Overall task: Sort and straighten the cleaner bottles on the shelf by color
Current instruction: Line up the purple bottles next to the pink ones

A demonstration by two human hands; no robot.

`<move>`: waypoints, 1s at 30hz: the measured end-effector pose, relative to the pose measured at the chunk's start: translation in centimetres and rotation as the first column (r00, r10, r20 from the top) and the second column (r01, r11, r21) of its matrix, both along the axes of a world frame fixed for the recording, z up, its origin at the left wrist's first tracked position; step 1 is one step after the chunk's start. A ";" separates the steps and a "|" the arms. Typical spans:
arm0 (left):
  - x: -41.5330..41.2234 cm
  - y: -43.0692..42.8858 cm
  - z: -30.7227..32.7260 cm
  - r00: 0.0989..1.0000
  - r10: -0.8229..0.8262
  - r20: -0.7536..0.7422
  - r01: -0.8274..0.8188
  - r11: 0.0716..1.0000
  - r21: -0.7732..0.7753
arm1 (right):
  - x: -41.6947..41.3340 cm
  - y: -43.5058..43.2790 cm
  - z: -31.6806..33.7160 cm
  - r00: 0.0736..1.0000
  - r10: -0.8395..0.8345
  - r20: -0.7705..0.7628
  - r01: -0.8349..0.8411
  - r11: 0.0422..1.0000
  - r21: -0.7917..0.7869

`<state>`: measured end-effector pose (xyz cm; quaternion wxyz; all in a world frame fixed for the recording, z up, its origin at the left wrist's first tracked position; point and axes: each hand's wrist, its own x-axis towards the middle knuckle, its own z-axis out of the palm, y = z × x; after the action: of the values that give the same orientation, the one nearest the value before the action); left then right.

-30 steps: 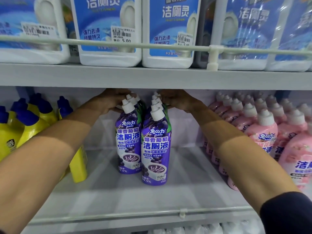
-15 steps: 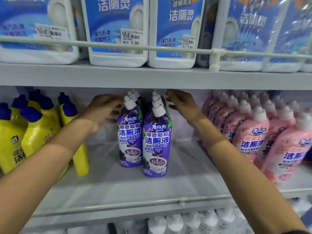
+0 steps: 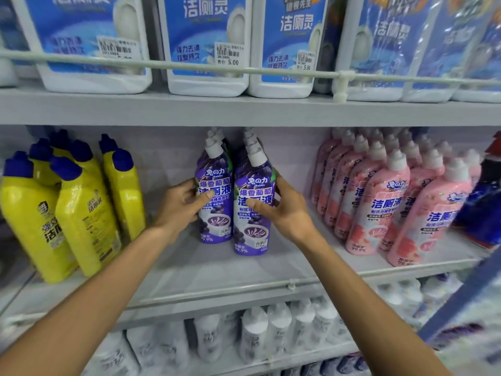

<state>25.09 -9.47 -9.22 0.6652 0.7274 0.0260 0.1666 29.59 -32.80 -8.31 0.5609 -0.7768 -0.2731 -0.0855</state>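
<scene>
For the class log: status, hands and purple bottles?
Left hand grips front-left purple bottle. Right hand grips front-right purple bottle. Yellow bottles, pink bottles stand clear.

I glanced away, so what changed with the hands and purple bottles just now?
Both hands came forward from the back of the purple rows. The left hand now grips the front left purple bottle, the right hand the front right purple bottle. The yellow bottles and pink bottles stayed in place.

Purple bottles (image 3: 252,232): "兔の力", "洁厕液", "99.9%". White jugs (image 3: 206,23) above: "洁厕灵"; price sticker (image 3: 228,57): "5.00". Pink bottles (image 3: 385,202): "洁厕液".
</scene>
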 end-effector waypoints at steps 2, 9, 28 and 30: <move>-0.1 0.0 0.0 1.000 -0.002 -0.004 0.002 1.000 0.011 | 0.0 0.0 -0.1 1.000 -0.008 0.014 0.008 1.000 -0.017; -0.3 -0.2 0.4 0.999 0.017 -0.035 -0.017 1.000 0.000 | 0.2 -0.2 0.0 1.000 -0.023 0.004 0.023 0.999 -0.043; 0.7 0.6 -3.1 0.995 0.098 0.014 -0.099 0.980 0.172 | -0.3 -0.4 -3.3 0.994 -0.055 0.094 0.054 0.998 0.015; 0.8 0.7 -3.4 0.996 0.088 0.023 -0.091 0.979 0.184 | -0.1 -0.4 -3.2 0.994 -0.059 0.089 0.058 0.998 0.021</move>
<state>25.91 -8.76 -12.58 0.5870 0.7827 0.0383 0.2034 29.46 -33.20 -11.53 0.5524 -0.7747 -0.2743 -0.1393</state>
